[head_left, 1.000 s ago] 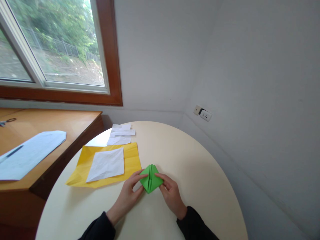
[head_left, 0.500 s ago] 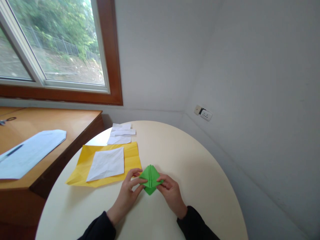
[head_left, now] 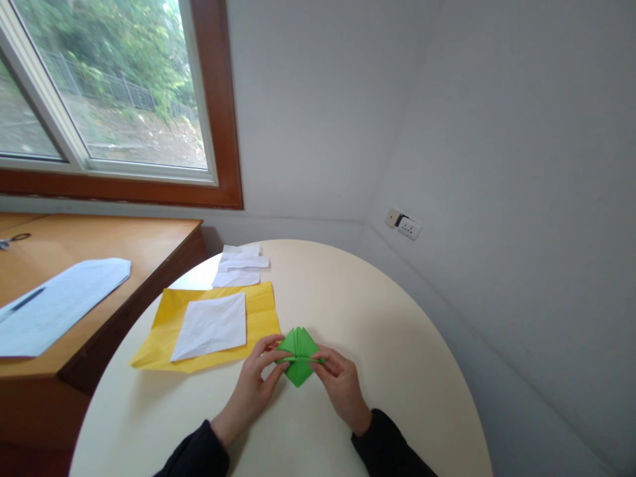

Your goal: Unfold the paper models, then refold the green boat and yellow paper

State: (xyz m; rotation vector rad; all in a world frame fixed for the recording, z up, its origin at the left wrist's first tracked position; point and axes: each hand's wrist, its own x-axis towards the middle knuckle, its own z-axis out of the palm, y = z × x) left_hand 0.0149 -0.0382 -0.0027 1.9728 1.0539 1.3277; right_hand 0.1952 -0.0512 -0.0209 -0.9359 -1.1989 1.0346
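Observation:
A folded piece of green paper (head_left: 299, 343), diamond-shaped with layered flaps, is held between my two hands just over the round table. My left hand (head_left: 262, 370) pinches its left corner between thumb and fingers. On the opposite corner, my right hand (head_left: 340, 379) has a similar pinch. A raised fold runs across the paper's middle from one hand to the other, and the lower point of the diamond faces me.
Left of my hands a yellow sheet (head_left: 261, 311) lies under a white sheet (head_left: 211, 326). Behind them are white paper pieces (head_left: 238, 275). The round table (head_left: 348, 285) adjoins a wooden desk (head_left: 149, 232) bearing papers (head_left: 74, 298), a pen (head_left: 28, 299) and scissors (head_left: 17, 238).
The front flaps of the green paper have bent upward, making a ridge across its middle. Both hands keep hold of the side corners and have barely shifted.

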